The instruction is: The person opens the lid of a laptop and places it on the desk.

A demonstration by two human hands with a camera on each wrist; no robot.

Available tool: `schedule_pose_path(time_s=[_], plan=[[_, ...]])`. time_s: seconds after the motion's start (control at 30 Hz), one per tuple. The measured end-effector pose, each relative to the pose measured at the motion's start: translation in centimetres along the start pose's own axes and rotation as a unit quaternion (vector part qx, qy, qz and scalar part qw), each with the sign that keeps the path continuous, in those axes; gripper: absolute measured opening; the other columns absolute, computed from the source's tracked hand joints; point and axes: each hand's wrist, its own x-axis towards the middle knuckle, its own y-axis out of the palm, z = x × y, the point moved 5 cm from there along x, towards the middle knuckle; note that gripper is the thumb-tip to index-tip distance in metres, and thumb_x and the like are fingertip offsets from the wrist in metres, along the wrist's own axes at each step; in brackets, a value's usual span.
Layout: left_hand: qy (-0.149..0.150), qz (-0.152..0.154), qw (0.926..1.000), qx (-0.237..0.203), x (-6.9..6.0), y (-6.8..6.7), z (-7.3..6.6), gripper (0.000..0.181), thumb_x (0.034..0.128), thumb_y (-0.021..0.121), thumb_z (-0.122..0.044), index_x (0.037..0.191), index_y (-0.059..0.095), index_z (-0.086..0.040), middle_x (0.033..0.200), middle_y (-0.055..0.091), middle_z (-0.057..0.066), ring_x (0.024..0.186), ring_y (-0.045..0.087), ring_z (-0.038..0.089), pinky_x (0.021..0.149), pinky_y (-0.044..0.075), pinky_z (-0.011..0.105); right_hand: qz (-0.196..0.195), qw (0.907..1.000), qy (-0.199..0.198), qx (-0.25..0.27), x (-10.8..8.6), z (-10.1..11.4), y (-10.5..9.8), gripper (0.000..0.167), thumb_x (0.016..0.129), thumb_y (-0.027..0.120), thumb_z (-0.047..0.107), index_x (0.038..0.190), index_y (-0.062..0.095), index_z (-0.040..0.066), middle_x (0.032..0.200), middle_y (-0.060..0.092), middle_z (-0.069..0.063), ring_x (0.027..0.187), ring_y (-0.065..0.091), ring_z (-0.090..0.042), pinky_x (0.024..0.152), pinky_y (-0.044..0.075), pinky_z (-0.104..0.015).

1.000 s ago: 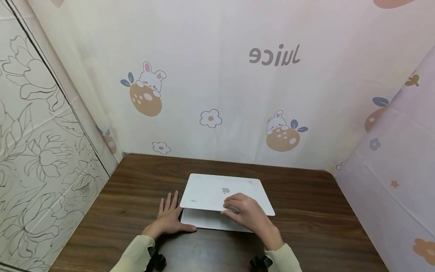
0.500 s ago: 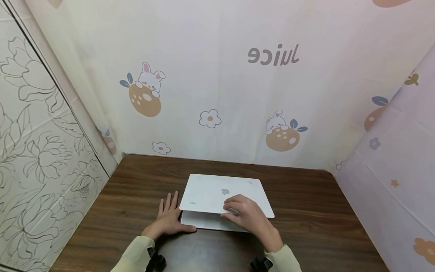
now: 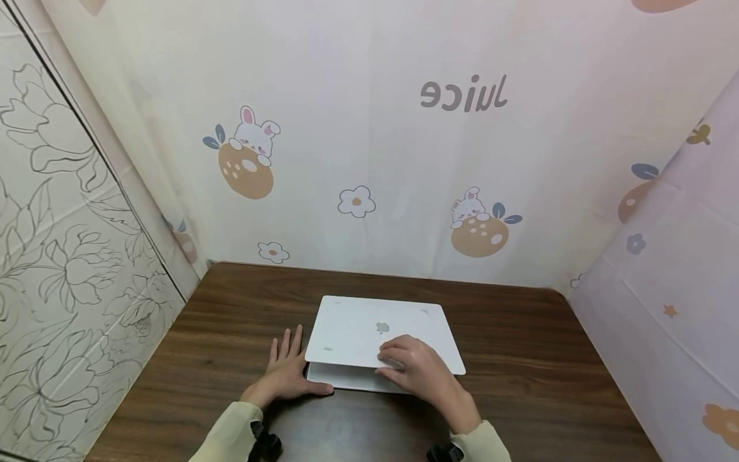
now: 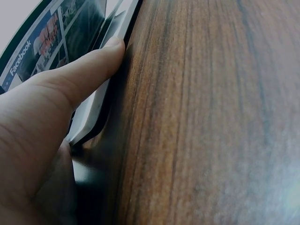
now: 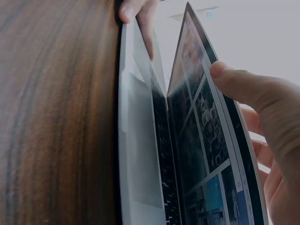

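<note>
A silver laptop lies on the wooden table, its lid tilted low over the base, leaving a narrow gap at the front. The right hand pinches the lid's front edge, thumb on the screen side and curled fingers on the outer face; the right wrist view shows this hand and the lit screen. At the base's front left corner rests the left hand, fingers spread on the table and thumb along the front edge. The left wrist view shows the left thumb touching the base's edge.
Patterned curtains hang behind the brown wooden table and on its right. A panel with line-drawn flowers stands on the left. Dark devices are strapped at both wrists.
The right hand has moved slightly toward the person with the lid's front edge, and the gap between lid and base has narrowed. The left hand has stayed in place.
</note>
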Motion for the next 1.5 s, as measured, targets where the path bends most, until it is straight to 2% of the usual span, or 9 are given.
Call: schedule_pose_path(time_s=[0.23,0.57,0.97,1.13,1.5], plan=[[-0.002,0.000,1.0000,-0.007,-0.1,0.0,0.1,0.130,0.0643,0.077,-0.083,0.165,0.024,-0.020,0.172,-0.007,0.020,0.158,-0.014,0.044,0.121,-0.013,0.066,-0.003,0.9997,-0.022,-0.005,-0.9,0.1,0.0,0.030,0.071,0.096,0.020,0.096,0.079,0.015,0.103,0.076,0.000,0.096,0.071,-0.017,0.081,0.059,-0.035],[0.001,-0.001,0.9999,-0.016,-0.4,-0.4,-0.2,0.129,0.0660,0.079,-0.079,0.165,0.024,-0.018,0.172,-0.006,0.021,0.157,-0.014,0.045,0.121,-0.014,0.066,-0.015,0.9996,-0.017,-0.014,-1.4,-0.2,-0.1,0.030,0.071,0.095,0.014,0.096,0.079,0.015,0.104,0.076,0.000,0.098,0.071,-0.017,0.081,0.059,-0.036],[-0.001,0.000,0.9999,-0.014,-0.2,-0.2,-0.3,0.126,0.0656,0.078,-0.081,0.163,0.032,-0.015,0.172,-0.005,0.022,0.157,-0.014,0.045,0.121,-0.014,0.066,-0.013,0.9997,-0.006,-0.022,-0.6,-0.5,-0.9,0.028,0.074,0.094,0.013,0.099,0.080,0.014,0.106,0.076,0.001,0.100,0.071,-0.015,0.082,0.060,-0.033],[-0.004,0.002,0.9999,-0.014,-0.2,-0.2,-0.3,0.126,0.0653,0.078,-0.081,0.163,0.031,-0.017,0.172,-0.006,0.020,0.158,-0.015,0.044,0.122,-0.014,0.065,-0.009,0.9995,-0.001,-0.030,-0.1,-0.7,-1.3,0.027,0.075,0.093,0.015,0.098,0.080,0.014,0.105,0.077,0.002,0.098,0.072,-0.014,0.081,0.060,-0.032],[-0.006,0.002,0.9999,-0.012,-0.3,-0.3,-0.5,0.128,0.0643,0.077,-0.082,0.162,0.033,-0.012,0.172,-0.008,0.019,0.158,-0.015,0.043,0.122,-0.015,0.065,0.010,0.9994,0.023,-0.026,1.0,-0.8,-2.3,0.023,0.080,0.090,0.018,0.101,0.081,0.016,0.106,0.077,0.002,0.099,0.073,-0.014,0.080,0.061,-0.033]])
